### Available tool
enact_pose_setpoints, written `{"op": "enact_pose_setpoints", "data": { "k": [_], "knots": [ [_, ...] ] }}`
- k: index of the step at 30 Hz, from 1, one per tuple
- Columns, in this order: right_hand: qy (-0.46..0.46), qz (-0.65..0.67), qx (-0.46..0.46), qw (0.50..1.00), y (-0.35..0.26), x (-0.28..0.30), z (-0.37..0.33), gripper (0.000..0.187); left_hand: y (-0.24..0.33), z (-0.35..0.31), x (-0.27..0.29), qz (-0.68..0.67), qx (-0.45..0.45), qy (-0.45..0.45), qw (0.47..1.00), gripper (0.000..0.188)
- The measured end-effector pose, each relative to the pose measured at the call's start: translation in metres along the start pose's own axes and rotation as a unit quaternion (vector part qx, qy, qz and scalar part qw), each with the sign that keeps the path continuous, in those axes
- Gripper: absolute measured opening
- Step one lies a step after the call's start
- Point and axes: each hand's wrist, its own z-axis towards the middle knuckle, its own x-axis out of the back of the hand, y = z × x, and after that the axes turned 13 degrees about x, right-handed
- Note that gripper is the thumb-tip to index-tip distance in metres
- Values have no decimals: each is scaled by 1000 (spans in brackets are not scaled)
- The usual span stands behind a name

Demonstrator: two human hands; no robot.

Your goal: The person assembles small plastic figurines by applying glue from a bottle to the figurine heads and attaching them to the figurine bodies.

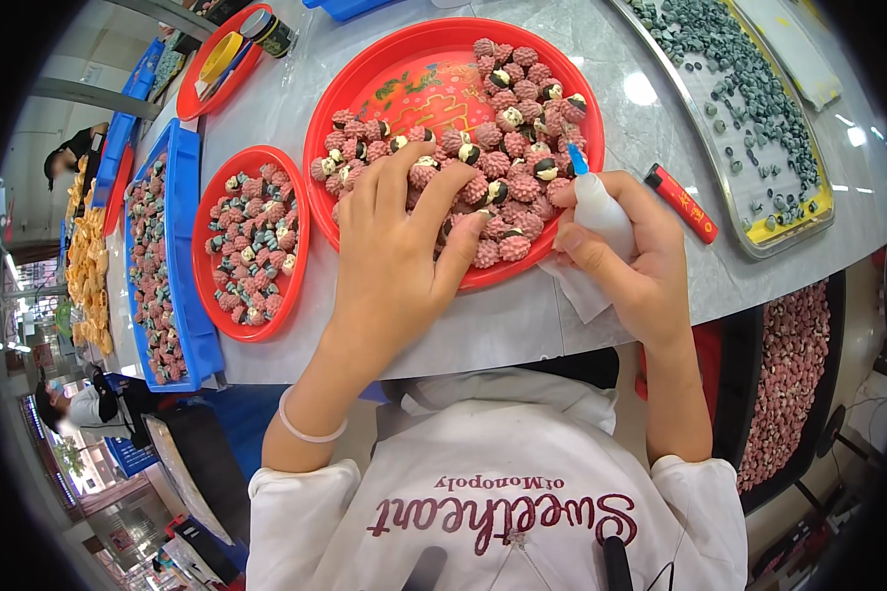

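A large round red tray (376, 87) holds many pink, ridged, ball-like pieces (503, 192), some with black-and-cream parts set in them. My left hand (384, 251) lies over the near left of the heap, fingers spread and fingertips touching the pieces; whether one is under them is hidden. At the tray's right rim, my right hand (650, 266) is wrapped round a white squeeze bottle (604, 212). Its blue tip points up and away from me, over the tray's right edge. A white tissue (583, 288) lies partly beneath that hand.
A red marker-like tube (682, 204) lies right of the bottle. Farther right is a metal tray (734, 231) of dark green pieces. Leftward stand a smaller red tray (207, 286) and a blue bin (189, 335). A black-framed tray (826, 364) of pink pieces stands below the table edge.
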Motion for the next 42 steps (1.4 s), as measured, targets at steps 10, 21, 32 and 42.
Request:
{"op": "enact_pose_setpoints", "data": {
  "k": [10,21,32,42],
  "knots": [
    [-43,-63,14,997,-1,3,1,18,-13,12,-5,13,-32,10,999,22],
    [0,-58,39,998,1,1,0,18,-11,17,-3,41,-43,14,998,22],
    [-10,-43,19,999,-3,2,0,15,-12,22,0,10,-61,27,998,38],
    [6,-54,60,997,4,2,1,18,-8,22,4,15,-73,29,997,34]
  ]
}}
